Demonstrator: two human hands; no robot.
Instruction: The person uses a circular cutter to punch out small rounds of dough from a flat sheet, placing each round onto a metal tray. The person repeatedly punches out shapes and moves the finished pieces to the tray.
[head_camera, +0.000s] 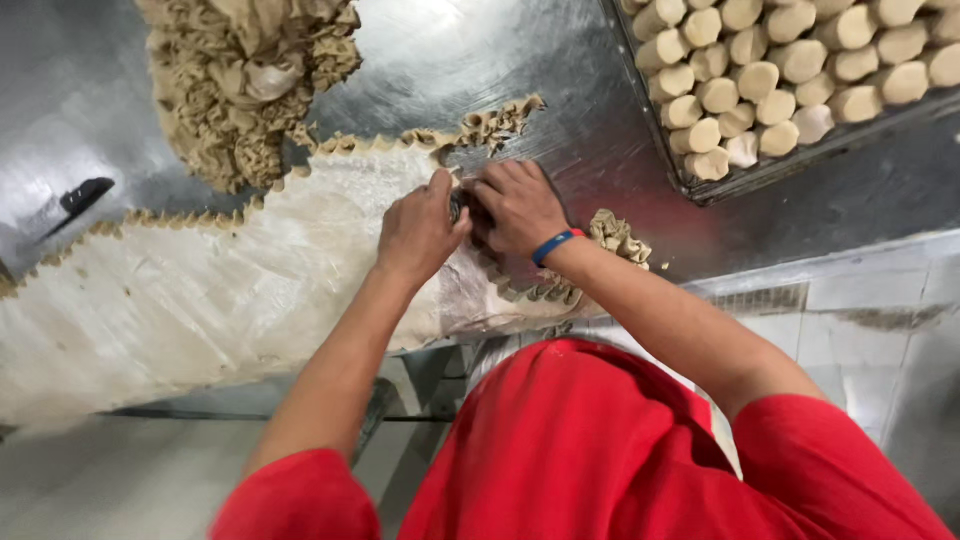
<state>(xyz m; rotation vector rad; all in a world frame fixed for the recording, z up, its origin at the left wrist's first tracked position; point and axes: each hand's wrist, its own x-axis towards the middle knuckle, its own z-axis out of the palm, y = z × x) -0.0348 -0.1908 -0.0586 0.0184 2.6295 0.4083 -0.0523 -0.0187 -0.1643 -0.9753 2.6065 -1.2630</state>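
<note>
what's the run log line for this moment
left hand on dough sheet | right hand beside it, gripping small cutter | tray of dough rounds at right

The dough sheet (200, 290) in the left half of the frame is pale cream-white, with a tan scalloped edge like small waves. The heap of dough scraps (245, 85) at the upper left is beige-brown, with a ruffled pattern. The steel table (560, 90) is shiny grey with white reflections. The dough pieces (790, 60) in the tray (700, 190) at the upper right are light tan, and the tray is dark grey. The wristband (556, 244) near the centre is blue with a little red end. The shirt (590, 450) at the bottom is bright red.
</note>
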